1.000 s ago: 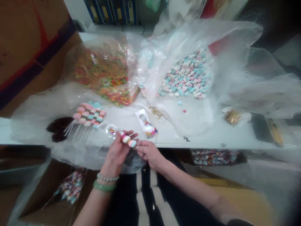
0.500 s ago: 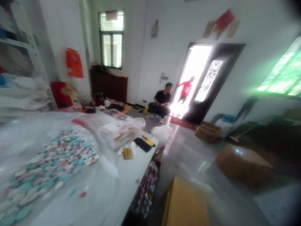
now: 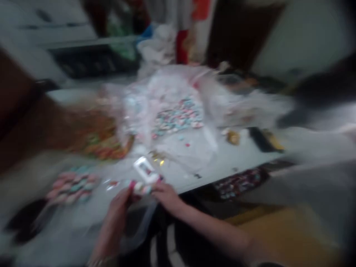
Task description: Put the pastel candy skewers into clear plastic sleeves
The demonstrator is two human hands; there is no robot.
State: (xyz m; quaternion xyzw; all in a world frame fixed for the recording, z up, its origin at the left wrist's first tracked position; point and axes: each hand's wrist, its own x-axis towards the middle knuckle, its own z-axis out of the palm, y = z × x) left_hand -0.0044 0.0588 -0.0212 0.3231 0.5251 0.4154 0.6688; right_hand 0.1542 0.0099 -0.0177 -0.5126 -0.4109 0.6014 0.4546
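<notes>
Near the table's front edge, my left hand (image 3: 121,202) and my right hand (image 3: 165,196) are closed on opposite ends of a short row of round candy-like pieces (image 3: 140,188) in pink, white and pale teal. Blur hides whether a wrapper surrounds the row. Just beyond the fingers lies a white rectangular object (image 3: 144,167) with a dark window. A small clear packet (image 3: 112,184) rests beside my left hand. Farther back, many similar pastel pieces (image 3: 178,118) are heaped on a clear plastic sheet (image 3: 191,148).
Left of my hands, pastel pieces (image 3: 73,185) lie grouped in rows, with orange and green packets (image 3: 108,144) behind. A black phone-like slab (image 3: 260,139) and a yellow tool (image 3: 274,141) lie at the right. Below the table edge stand a container of colourful pieces (image 3: 239,183) and a cardboard box (image 3: 289,237).
My view has swung left and down from the room, doorway and two people to the table. Both hands are now visible, holding the row of pieces.
</notes>
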